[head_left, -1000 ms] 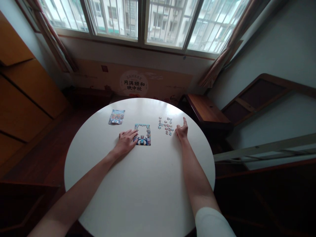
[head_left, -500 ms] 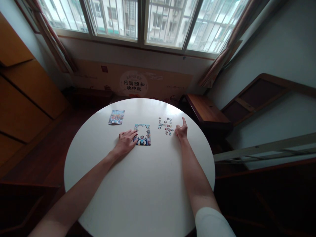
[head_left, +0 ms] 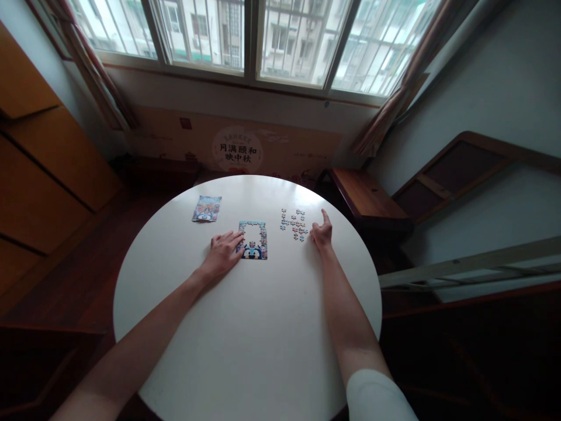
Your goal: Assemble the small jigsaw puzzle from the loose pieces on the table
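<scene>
A partly built jigsaw puzzle (head_left: 253, 240), a coloured frame with a white hollow middle, lies on the round white table (head_left: 245, 327). My left hand (head_left: 222, 252) rests flat on the table with spread fingers, its tips on the puzzle's left edge. Several loose puzzle pieces (head_left: 294, 223) are scattered to the right of the puzzle. My right hand (head_left: 321, 233) sits just right of those pieces, index finger stretched forward and the other fingers curled; whether it pinches a piece is too small to tell.
A small printed picture card (head_left: 207, 208) lies at the table's far left. Beyond the table stand a low wooden bench (head_left: 366, 199), a printed cardboard panel (head_left: 239, 146) under the window, and a wooden cabinet (head_left: 39, 169) on the left.
My right hand has crept slightly left, closer to the loose pieces. My left hand and the puzzle have stayed put.
</scene>
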The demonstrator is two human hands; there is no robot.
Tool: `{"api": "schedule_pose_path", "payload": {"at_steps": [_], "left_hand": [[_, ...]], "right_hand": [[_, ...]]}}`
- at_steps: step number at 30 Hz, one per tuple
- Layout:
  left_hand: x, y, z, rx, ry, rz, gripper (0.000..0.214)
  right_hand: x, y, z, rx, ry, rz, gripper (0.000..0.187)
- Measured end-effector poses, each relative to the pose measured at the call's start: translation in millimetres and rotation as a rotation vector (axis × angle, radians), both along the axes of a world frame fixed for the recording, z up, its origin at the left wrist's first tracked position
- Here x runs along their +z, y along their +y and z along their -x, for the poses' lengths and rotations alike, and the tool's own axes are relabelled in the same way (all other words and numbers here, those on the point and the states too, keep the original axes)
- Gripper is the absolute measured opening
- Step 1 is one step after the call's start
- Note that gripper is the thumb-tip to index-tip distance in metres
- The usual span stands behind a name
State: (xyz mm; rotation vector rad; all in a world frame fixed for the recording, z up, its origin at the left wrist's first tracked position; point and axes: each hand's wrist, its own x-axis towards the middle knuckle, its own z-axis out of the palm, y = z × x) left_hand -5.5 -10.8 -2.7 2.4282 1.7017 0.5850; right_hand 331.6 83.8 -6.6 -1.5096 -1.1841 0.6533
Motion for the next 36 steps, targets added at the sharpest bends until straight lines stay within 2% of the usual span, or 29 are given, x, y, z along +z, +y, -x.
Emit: {"api": "schedule_pose_path", "payload": {"at_steps": [36], "left_hand": [[-2.0, 0.2, 0.8, -0.004, -0.004, -0.021, 0.038]], "right_hand": [[0.2, -2.0, 0.6, -0.013, -0.043, 0.002, 0.081]]}}
